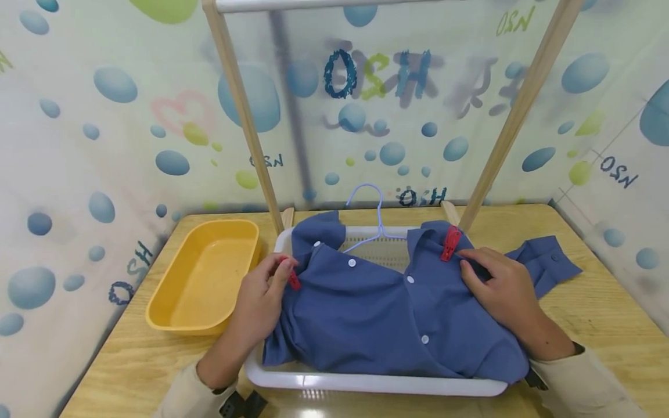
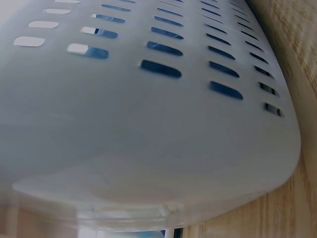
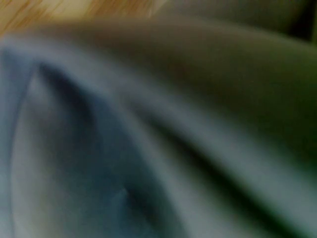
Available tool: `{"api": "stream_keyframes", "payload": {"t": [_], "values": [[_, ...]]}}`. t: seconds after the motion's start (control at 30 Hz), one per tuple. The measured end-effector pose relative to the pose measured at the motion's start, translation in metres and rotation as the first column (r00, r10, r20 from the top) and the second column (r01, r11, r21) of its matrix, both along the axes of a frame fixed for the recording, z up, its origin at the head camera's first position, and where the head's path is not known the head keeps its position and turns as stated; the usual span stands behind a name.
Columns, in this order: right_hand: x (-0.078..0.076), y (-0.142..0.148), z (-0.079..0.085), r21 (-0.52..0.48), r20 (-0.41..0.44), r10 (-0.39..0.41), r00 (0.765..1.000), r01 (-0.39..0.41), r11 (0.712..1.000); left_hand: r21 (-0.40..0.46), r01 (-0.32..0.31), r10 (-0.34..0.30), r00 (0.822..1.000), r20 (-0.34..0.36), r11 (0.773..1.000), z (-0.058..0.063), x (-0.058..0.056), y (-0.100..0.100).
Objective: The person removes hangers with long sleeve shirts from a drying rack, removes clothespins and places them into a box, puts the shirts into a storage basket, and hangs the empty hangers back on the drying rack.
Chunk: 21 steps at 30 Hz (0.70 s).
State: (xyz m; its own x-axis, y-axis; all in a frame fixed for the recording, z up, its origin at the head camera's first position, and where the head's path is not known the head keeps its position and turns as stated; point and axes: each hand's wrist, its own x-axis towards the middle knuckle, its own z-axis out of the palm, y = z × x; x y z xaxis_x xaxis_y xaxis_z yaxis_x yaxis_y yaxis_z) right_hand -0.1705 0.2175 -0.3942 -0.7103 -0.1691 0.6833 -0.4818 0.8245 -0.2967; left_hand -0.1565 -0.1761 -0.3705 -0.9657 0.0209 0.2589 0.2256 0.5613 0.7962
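Observation:
A blue button-up shirt (image 1: 360, 313) lies spread over a white plastic basket (image 1: 376, 383), with one cuffed sleeve hanging off to the right. My left hand (image 1: 261, 299) is at the shirt's left side and pinches a red clothespin (image 1: 295, 281) between thumb and fingers. Another red clothespin (image 1: 450, 242) is clipped on the right shoulder area. Just beside it, my right hand (image 1: 499, 284) pinches the shirt's cloth. A light purple hanger (image 1: 380, 217) sticks up through the neck opening. The right wrist view is filled by blurred shirt cloth (image 3: 74, 148).
A yellow tray (image 1: 204, 278) stands on the wooden table (image 1: 601, 319) left of the basket. Behind the basket rises a wooden rack (image 1: 245, 116) with a white crossbar (image 1: 334, 6). The left wrist view shows the basket's slotted wall (image 2: 124, 134) close up.

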Motion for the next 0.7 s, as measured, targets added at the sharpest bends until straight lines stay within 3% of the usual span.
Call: {"api": "stream_keyframes", "payload": {"t": [0.7], "values": [[0.0002, 0.0, -0.0001, 0.001, 0.011, -0.006, 1.0, 0.006, 1.0, -0.015, -0.013, 0.013, 1.0, -0.02, 1.0, 0.0, 0.0003, -0.0006]]}}
